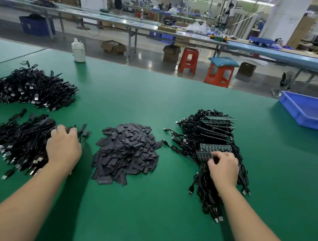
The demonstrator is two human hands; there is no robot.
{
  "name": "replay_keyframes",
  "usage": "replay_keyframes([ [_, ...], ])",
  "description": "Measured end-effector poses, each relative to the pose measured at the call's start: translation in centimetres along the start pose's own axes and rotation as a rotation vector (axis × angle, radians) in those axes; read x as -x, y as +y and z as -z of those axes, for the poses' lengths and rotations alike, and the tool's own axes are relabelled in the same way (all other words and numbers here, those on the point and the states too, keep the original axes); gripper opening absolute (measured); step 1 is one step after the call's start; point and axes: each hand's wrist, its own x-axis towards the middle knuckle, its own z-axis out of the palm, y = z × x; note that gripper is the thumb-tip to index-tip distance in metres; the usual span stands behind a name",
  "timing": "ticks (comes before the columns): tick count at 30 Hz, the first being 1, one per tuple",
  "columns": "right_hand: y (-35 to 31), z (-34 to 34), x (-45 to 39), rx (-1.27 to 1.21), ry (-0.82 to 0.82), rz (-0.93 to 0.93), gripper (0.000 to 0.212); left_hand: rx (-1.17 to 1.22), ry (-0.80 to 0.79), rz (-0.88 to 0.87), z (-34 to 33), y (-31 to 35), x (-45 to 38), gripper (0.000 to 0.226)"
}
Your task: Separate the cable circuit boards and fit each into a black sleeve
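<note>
Two bare hands are working over our green tabletop (156,100), and we are taking the pile of black sleeves (127,152) at its middle as our landmark. To the right of that pile, a heap of cables with circuit boards (213,131) is lying, the boards still joined in strips, some stacked on edge at the far end of the heap. Our right hand (222,167) is resting on the near part of this heap, its fingers curled down onto a board strip (204,156); we are taking this for a narrow grip on the strip, though the fingertips are partly hiding the contact. To the left of the sleeve pile, a bundle of sleeved cables (13,141) is spreading out, plug ends pointing toward us. Our left hand (63,146) is lying on the right edge of that bundle, fingers bent over a few black ends there; whether its grip is closing on one or only pressing, we cannot tell. Beyond that bundle, farther left and back from the sleeve pile, a second mound of cables (25,86) is sitting. A white bottle (78,51) is standing at the far edge, and a blue tray (314,114) is lying far right of the pile.
</note>
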Motion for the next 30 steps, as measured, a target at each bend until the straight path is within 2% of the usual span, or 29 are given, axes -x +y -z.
replay_keyframes([
  [3,-0.4,0.6,0.3,-0.157,-0.032,0.009,0.019,0.146,0.064,-0.119,0.5,2.7,0.8,0.033],
  [6,-1.1,1.0,0.9,-0.3,-0.114,-0.001,0.015,0.349,-0.014,-0.271,1.2,7.2,2.5,0.027],
  [8,-1.6,1.3,1.5,-0.388,-0.148,0.012,0.013,0.573,-0.169,-0.359,1.8,11.1,4.5,0.026],
  [10,-2.1,1.7,2.3,-0.46,-0.179,0.031,0.008,0.831,-0.399,-0.399,2.0,15.0,7.0,0.034],
  [12,-2.5,2.1,3.1,-0.558,-0.211,0.036,0.007,0.968,-0.576,-0.428,1.9,18.7,9.5,0.041],
  [13,-2.6,2.3,3.4,-0.6,-0.224,0.039,0.009,1.009,-0.617,-0.433,1.7,20.1,10.5,0.036],
  [15,-2.5,2.6,3.7,-0.638,-0.243,0.054,0.013,1.091,-0.622,-0.405,1.6,22.1,11.8,0.02],
  [18,-2.0,3.2,3.8,-0.612,-0.27,0.119,0.013,1.154,-0.609,-0.363,1.8,23.3,12.4,0.029],
  [21,-1.9,3.8,3.7,-0.512,-0.231,0.168,0.004,1.121,-0.574,-0.397,2.5,23.6,12.8,0.032],
  [24,-2.3,4.0,3.8,-0.459,-0.192,0.216,0.013,1.129,-0.533,-0.39,2.9,23.7,13.1,0.036],
  [27,-2.8,3.9,3.9,-0.452,-0.169,0.222,0.007,1.133,-0.514,-0.368,3.3,24.0,13.2,0.03],
  [30,-2.9,3.9,3.9,-0.413,-0.131,0.228,0.004,1.092,-0.418,-0.364,3.6,24.2,13.6,0.03],
])
